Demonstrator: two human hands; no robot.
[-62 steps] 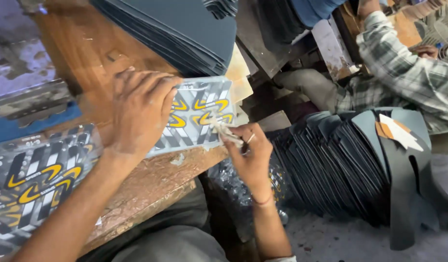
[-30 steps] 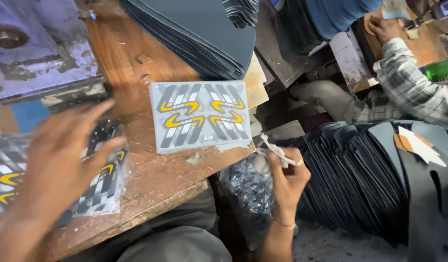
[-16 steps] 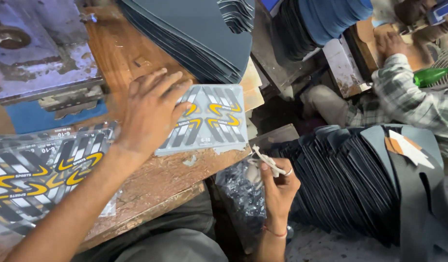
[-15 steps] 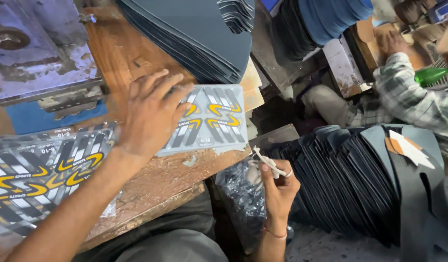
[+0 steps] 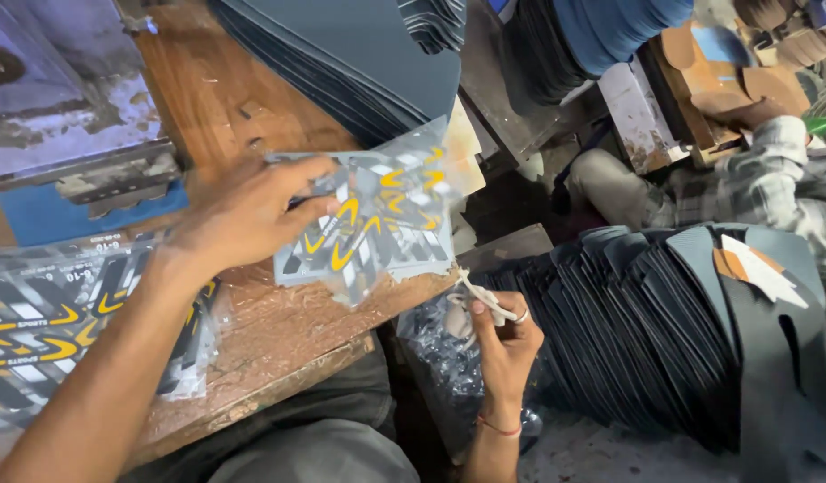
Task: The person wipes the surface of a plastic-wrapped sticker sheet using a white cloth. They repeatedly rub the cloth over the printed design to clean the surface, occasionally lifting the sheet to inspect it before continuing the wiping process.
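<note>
My left hand (image 5: 247, 207) grips the left side of a grey printed sheet (image 5: 377, 219) with yellow and white stripes, wrapped in clear plastic, and lifts it off the wooden bench (image 5: 279, 322). My right hand (image 5: 502, 344) hangs below the bench's edge, closed on a small white strip (image 5: 486, 300). A stack of the same printed sheets in plastic (image 5: 64, 313) lies on the bench under my left forearm.
Dark grey sheets (image 5: 359, 54) are piled at the back of the bench. A row of dark cut sole pieces (image 5: 646, 331) stands on edge at the right. A person in a checked shirt (image 5: 771, 179) sits at the far right. A blue metal machine plate (image 5: 64, 89) is at the left.
My left hand went to the stack at the left, came back onto the printed sheet, and now lifts and tilts it. My right hand has stayed low, holding the strip.
</note>
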